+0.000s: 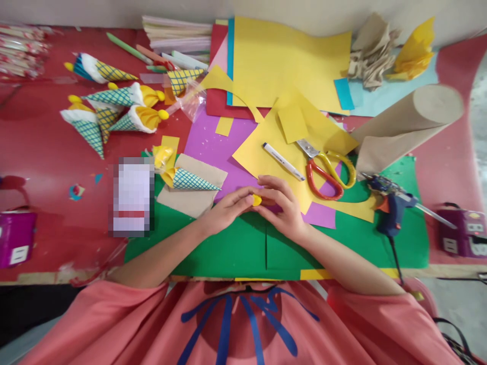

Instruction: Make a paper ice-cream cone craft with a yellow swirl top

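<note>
My left hand (233,205) and my right hand (283,205) meet over the green sheet. Between their fingertips is a small yellow lump (257,201), perhaps soft clay; the fingers partly hide it. Both hands are closed around it, the left thumb pressing at its side. Just left of my hands, a paper cone with a blue-green grid (194,180) lies on a piece of brown paper (182,203), yellow paper poking from its wide end. A small bag of yellow material (163,156) sits by that cone. Beyond my right hand lies a white marker (283,161).
Red-and-yellow-handled scissors (325,177) rest on yellow paper (262,147). A blue glue gun (391,208) with its cord and a brown paper roll (403,126) are at right. Several finished-looking cones (89,129) lie at upper left, above a blurred-out rectangular object (133,195).
</note>
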`<control>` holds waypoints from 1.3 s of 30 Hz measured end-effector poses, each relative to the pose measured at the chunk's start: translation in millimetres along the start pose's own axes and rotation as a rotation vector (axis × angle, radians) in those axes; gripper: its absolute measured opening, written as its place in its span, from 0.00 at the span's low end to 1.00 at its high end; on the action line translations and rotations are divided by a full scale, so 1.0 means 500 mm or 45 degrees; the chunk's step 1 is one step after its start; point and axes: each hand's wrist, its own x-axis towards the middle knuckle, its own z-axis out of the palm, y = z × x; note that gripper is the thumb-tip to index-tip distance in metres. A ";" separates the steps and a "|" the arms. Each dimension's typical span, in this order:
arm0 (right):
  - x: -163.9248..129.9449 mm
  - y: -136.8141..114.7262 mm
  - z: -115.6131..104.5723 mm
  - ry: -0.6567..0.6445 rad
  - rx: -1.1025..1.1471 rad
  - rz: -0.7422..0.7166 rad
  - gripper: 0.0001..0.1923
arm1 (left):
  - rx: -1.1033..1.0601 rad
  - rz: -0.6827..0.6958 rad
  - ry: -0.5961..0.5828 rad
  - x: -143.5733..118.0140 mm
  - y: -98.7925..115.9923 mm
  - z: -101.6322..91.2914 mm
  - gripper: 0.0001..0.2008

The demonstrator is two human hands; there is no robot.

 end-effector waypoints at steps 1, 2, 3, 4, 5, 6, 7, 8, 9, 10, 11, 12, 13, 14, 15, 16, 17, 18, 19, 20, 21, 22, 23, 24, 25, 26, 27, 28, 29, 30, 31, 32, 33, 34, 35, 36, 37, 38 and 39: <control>-0.001 0.001 -0.001 -0.003 -0.002 0.007 0.16 | -0.002 0.012 -0.031 0.000 0.001 0.001 0.20; -0.002 0.002 -0.001 -0.010 -0.005 0.009 0.16 | 0.004 0.029 -0.046 0.001 0.003 0.002 0.22; -0.002 0.003 -0.001 -0.019 -0.008 0.001 0.16 | 0.020 0.045 -0.045 0.002 0.005 0.003 0.23; -0.002 0.003 -0.001 -0.026 -0.011 -0.014 0.16 | 0.046 0.053 -0.030 0.002 0.007 0.003 0.23; -0.001 0.003 -0.001 -0.035 -0.016 -0.028 0.17 | 0.077 0.054 -0.002 0.003 0.009 0.003 0.22; 0.000 0.002 0.000 -0.046 -0.021 -0.036 0.20 | 0.110 0.045 0.035 0.003 0.011 0.004 0.22; 0.002 0.001 0.001 -0.058 -0.025 -0.040 0.24 | 0.137 0.031 0.067 0.003 0.013 0.004 0.21; 0.003 0.000 0.002 -0.068 -0.026 -0.042 0.28 | 0.155 0.018 0.092 0.003 0.014 0.005 0.21; 0.003 0.000 0.003 -0.070 -0.026 -0.045 0.32 | 0.167 0.012 0.113 0.002 0.016 0.005 0.22; 0.003 0.000 0.004 -0.065 -0.027 -0.054 0.35 | 0.180 0.015 0.133 0.001 0.017 0.006 0.22; 0.002 0.000 0.005 -0.055 -0.031 -0.066 0.35 | 0.197 0.024 0.150 0.000 0.019 0.007 0.23; 0.001 0.001 0.005 -0.045 -0.039 -0.081 0.32 | 0.218 0.032 0.160 -0.001 0.020 0.007 0.23; 0.000 0.002 0.006 -0.042 -0.053 -0.088 0.29 | 0.239 0.044 0.161 -0.002 0.021 0.008 0.22; -0.001 0.003 0.006 -0.048 -0.070 -0.083 0.27 | 0.258 0.052 0.152 -0.002 0.021 0.008 0.22; -0.002 0.004 0.005 -0.066 -0.090 -0.071 0.24 | 0.273 0.055 0.134 -0.003 0.021 0.007 0.21; -0.003 0.004 0.005 -0.088 -0.108 -0.054 0.24 | 0.283 0.055 0.112 -0.004 0.021 0.007 0.20; -0.003 0.004 0.004 -0.104 -0.123 -0.036 0.24 | 0.286 0.055 0.094 -0.004 0.020 0.006 0.20; -0.003 0.004 0.003 -0.103 -0.132 -0.026 0.26 | 0.283 0.052 0.084 -0.004 0.018 0.005 0.20; -0.003 0.003 0.003 -0.090 -0.136 -0.024 0.30 | 0.276 0.044 0.080 -0.004 0.017 0.004 0.20; -0.003 0.003 0.002 -0.075 -0.133 -0.028 0.33 | 0.266 0.037 0.082 -0.004 0.015 0.003 0.20; -0.004 0.003 0.001 -0.067 -0.127 -0.035 0.34 | 0.258 0.031 0.085 -0.003 0.014 0.002 0.21; -0.004 0.003 0.001 -0.067 -0.123 -0.045 0.34 | 0.258 0.029 0.094 -0.003 0.014 0.003 0.21; -0.005 0.003 0.001 -0.077 -0.123 -0.055 0.32 | 0.264 0.033 0.102 -0.003 0.013 0.003 0.22; -0.005 0.003 0.001 -0.092 -0.128 -0.063 0.30 | 0.274 0.040 0.108 -0.004 0.013 0.004 0.23; -0.006 0.004 0.001 -0.104 -0.137 -0.069 0.27 | 0.283 0.049 0.113 -0.004 0.013 0.004 0.23; -0.006 0.004 0.001 -0.106 -0.144 -0.074 0.26 | 0.286 0.056 0.115 -0.004 0.013 0.004 0.23; -0.005 0.004 0.001 -0.097 -0.146 -0.083 0.25 | 0.281 0.058 0.111 -0.005 0.012 0.004 0.24; -0.004 0.004 0.001 -0.083 -0.142 -0.090 0.27 | 0.273 0.054 0.103 -0.005 0.012 0.004 0.24; -0.004 0.003 0.002 -0.070 -0.134 -0.096 0.29 | 0.271 0.044 0.099 -0.005 0.011 0.004 0.24; -0.003 0.002 0.003 -0.059 -0.124 -0.102 0.31 | 0.275 0.030 0.097 -0.005 0.010 0.004 0.24; -0.002 0.001 0.003 -0.053 -0.116 -0.106 0.32 | 0.281 0.015 0.095 -0.004 0.009 0.005 0.25; -0.001 0.000 0.003 -0.053 -0.110 -0.106 0.31 | 0.284 0.000 0.097 -0.003 0.009 0.005 0.26; -0.001 -0.001 0.003 -0.057 -0.108 -0.101 0.27 | 0.272 -0.013 0.097 -0.002 0.009 0.006 0.27; -0.001 -0.001 0.003 -0.062 -0.107 -0.096 0.24 | 0.240 -0.022 0.089 0.000 0.008 0.007 0.29; -0.002 -0.002 0.003 -0.063 -0.104 -0.089 0.20 | 0.191 -0.027 0.074 0.002 0.007 0.008 0.30; -0.002 -0.002 0.002 -0.057 -0.097 -0.080 0.18 | 0.133 -0.027 0.053 0.004 0.006 0.008 0.32; -0.002 -0.003 0.001 -0.049 -0.086 -0.070 0.17 | 0.078 -0.020 0.032 0.005 0.004 0.007 0.34; -0.002 -0.003 0.000 -0.041 -0.074 -0.058 0.17 | 0.036 -0.007 0.014 0.006 0.002 0.006 0.35; -0.002 -0.004 -0.002 -0.033 -0.061 -0.046 0.16 | 0.013 0.013 0.010 0.006 0.000 0.004 0.35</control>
